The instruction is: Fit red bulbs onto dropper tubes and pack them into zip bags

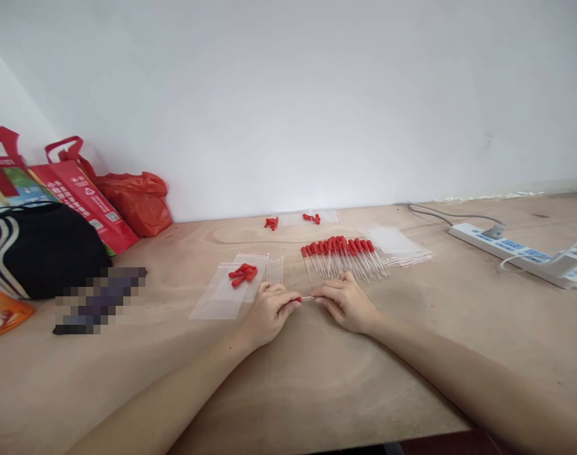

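Near the middle of the wooden table, my left hand (269, 311) pinches a red rubber bulb (298, 299). A thin clear tube (308, 297) runs from that bulb to my right hand (344, 303), whose fingers are closed on its other end. Just beyond my right hand lies a row of several clear tubes with red bulbs (342, 249). Loose red bulbs (243, 274) rest on clear plastic bags (217, 297) beyond my left hand, beside several bare clear tubes (275, 270).
More red bulbs (272, 223) and a bag lie near the wall. Flat clear bags (397, 245) are right of the row. A power strip (510, 249) with cables is at the right. Red bags (139, 202) and a black bag (46, 249) stand left, near a pixelated dark object (103, 300).
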### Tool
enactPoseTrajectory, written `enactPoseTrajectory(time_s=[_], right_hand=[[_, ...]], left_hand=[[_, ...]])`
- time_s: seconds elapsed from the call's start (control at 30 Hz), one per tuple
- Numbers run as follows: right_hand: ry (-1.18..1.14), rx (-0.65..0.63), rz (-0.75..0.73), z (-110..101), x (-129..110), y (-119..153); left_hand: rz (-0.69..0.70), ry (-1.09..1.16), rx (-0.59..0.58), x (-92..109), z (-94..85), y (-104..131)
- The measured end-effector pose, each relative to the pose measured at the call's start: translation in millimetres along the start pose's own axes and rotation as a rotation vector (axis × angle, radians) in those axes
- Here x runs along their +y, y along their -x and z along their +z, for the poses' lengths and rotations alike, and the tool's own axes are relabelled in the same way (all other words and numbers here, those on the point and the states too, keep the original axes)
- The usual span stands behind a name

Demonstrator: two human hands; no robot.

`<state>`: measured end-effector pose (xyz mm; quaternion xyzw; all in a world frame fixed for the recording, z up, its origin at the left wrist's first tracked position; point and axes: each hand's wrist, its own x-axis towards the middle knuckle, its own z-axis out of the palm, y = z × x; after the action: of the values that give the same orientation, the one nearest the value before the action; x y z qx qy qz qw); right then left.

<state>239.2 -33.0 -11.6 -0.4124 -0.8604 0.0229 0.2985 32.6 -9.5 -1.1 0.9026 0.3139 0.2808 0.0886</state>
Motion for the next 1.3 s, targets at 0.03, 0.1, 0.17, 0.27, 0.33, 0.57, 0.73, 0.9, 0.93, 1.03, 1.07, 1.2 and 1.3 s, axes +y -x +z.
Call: enactPoseTrajectory(time_s=[0.03, 0.1, 0.17, 0.27, 0.33, 0.57, 0.73, 0.9, 0.93, 1.03, 1.07, 1.2, 1.3], right_hand=[[-0.004, -0.001, -0.009, 0.1, 0.7, 0.1], [-0.009, -0.003, -0.029, 0.4, 1.8, 0.3], [-0.009, -0.011, -0.044, 0.7, 2.4, 0.4], [0.025, -0.032, -0.056, 1.0, 1.9, 0.3], [0.063, -0.041, -0.06, 1.2, 0.6, 0.2], [0.11, -0.043, -0.106, 1.0, -7.1, -0.6], [0.113, -0.04, -0.123, 3.1, -12.4, -2.5], [0.118, -0.083, -0.138, 5.6, -13.7, -4.0], [0.119, -0.091, -0.137, 5.7, -13.9, -4.3], [0.126, -0.117, -0.129, 5.9, -14.8, -5.5], [0.13, -0.126, -0.128, 6.0, -15.1, -6.0], [0.143, -0.153, -0.129, 6.2, -15.5, -8.2], [0.144, -0.147, -0.134, 3.6, -15.1, -9.8]], left_hand=[[0.011, 0.002, 0.003, -0.2, 0.2, -0.1], [0.026, 0.003, 0.001, -0.3, 0.4, -0.2], [0.044, -0.006, -0.004, -0.3, 0.5, -0.1], [0.068, -0.036, -0.005, -0.1, 0.8, 0.6], [0.079, -0.065, -0.002, 0.5, 0.9, 1.0], [0.143, -0.126, 0.014, 5.2, 0.3, 0.9], [0.168, -0.125, 0.004, 5.2, 0.9, 1.3], [0.188, -0.134, -0.017, 4.7, 1.8, 1.3], [0.194, -0.136, -0.021, 4.6, 2.1, 1.2], [0.206, -0.15, -0.029, 4.3, 2.5, 0.8], [0.208, -0.156, -0.033, 4.3, 2.4, 0.6], [0.207, -0.174, -0.047, 4.3, -0.4, -0.6], [0.189, -0.183, -0.047, 3.7, -3.7, -1.3]])
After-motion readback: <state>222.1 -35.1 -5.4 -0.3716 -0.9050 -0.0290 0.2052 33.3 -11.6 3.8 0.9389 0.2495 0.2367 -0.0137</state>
